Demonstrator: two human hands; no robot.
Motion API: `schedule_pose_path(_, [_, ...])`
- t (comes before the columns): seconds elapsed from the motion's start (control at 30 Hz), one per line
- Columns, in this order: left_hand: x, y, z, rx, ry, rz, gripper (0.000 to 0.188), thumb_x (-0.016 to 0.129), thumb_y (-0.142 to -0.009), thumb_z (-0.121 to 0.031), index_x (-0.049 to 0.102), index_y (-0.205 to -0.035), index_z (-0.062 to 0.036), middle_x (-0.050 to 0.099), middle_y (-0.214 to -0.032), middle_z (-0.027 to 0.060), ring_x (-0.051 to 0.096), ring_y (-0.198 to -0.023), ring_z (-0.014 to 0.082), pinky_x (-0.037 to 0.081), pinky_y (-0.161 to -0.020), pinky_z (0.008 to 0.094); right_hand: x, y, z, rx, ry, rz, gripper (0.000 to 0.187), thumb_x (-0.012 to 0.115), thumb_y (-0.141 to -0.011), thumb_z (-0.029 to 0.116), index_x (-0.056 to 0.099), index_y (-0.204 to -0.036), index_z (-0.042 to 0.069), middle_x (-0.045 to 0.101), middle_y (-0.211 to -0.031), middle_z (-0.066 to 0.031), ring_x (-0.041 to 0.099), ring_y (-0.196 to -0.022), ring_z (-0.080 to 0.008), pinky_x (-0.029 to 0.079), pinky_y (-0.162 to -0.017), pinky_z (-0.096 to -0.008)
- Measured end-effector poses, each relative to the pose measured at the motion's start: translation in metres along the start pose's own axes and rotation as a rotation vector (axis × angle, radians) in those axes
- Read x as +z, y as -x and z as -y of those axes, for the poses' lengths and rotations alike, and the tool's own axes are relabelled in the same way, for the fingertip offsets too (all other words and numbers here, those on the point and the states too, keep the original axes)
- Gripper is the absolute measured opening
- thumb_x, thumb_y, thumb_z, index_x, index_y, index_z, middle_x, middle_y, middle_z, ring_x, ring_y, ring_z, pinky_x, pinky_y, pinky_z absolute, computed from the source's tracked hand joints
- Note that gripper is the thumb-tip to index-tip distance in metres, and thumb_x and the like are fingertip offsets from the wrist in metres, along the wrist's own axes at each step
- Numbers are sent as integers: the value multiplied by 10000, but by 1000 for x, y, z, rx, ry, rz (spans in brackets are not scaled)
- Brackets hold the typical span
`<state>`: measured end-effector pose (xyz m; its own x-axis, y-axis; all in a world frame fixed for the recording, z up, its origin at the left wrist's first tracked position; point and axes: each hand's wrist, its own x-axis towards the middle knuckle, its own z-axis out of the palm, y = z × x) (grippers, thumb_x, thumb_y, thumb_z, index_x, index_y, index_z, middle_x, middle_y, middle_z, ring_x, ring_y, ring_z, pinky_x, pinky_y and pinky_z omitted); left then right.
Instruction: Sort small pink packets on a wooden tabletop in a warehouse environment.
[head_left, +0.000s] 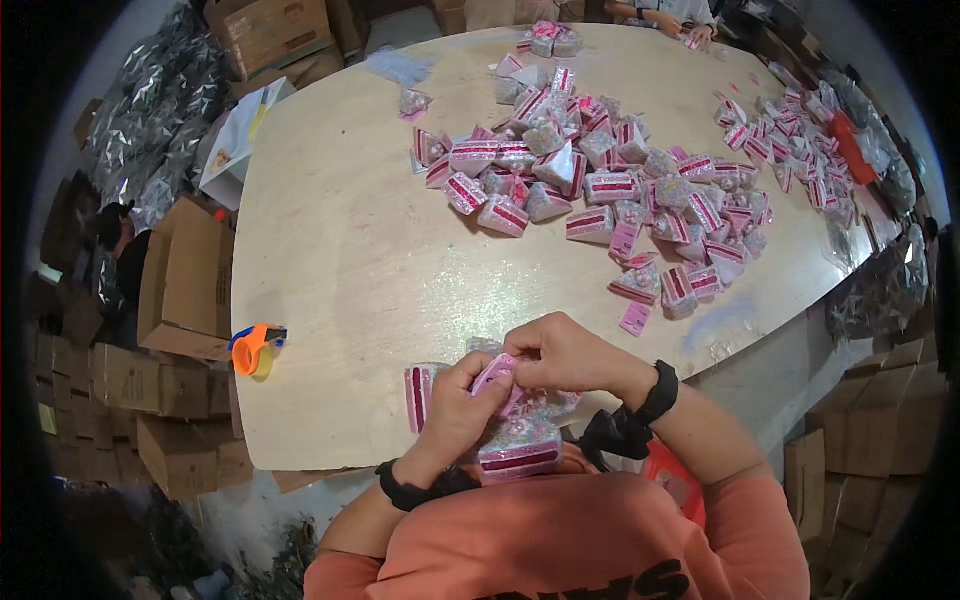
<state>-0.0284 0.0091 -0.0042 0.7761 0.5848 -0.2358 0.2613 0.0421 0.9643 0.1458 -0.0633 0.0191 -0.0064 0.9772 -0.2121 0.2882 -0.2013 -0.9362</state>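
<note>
At the table's near edge, my left hand [462, 408] is closed on a pink card tag [492, 374], with the thumb on top. My right hand [565, 357] pinches the tag's other end, its fingers bent and pressed together. Just below the hands is a toy cake slice [520, 455] in clear sparkly wrap, white with a dark red band. Another wrapped cake slice [420, 395] stands beside my left hand. Part of the wrap under my fingers is hidden, so I cannot tell whether the tag is fixed to it.
A large heap of wrapped cake slices [610, 190] covers the middle right, with a second heap [790, 150] beyond. An orange tape dispenser [255, 348] lies at the left edge. Cardboard boxes [190, 275] stand left. Another person's hands [690, 32] work at the far side.
</note>
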Motion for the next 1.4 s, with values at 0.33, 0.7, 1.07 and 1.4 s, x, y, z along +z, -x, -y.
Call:
schedule_pose_path(0.33, [-1,-2,14,-6,167,82,176,605,-878,-156,605,-972,-7,617,-807,23,534,-743,72,450,-659,251,12,-3,-15,-254,346,-205,106,591,-739,96,597,-746,-9,546,-588,-8,504,-529,-80,389,-485,-248])
schedule_pose_path(0.7, [-8,-9,4,-19,394,73,232,523,-933,-158,573,-1082,12,632,-946,47,584,-843,95,479,-757,246,4,3,11,-236,293,-241,356,673,-749,242,582,-996,2,562,-901,-197,550,-850,-363,460,-743,-395])
schedule_pose_path(1.07, [6,-13,-6,-15,711,-29,203,506,-939,-125,560,-1067,22,608,-964,49,564,-841,90,471,-747,245,35,0,18,-381,803,-462,655,716,-651,196,431,-1182,-60,531,-951,-189,530,-838,-341,439,-700,-406])
schedule_pose_path(1.4, [2,-15,4,-21,643,-40,196,511,-931,-100,552,-1076,25,626,-959,80,609,-830,134,507,-748,278,16,0,18,-305,336,-289,551,686,-732,194,482,-1184,-44,567,-989,-183,571,-903,-294,469,-755,-370])
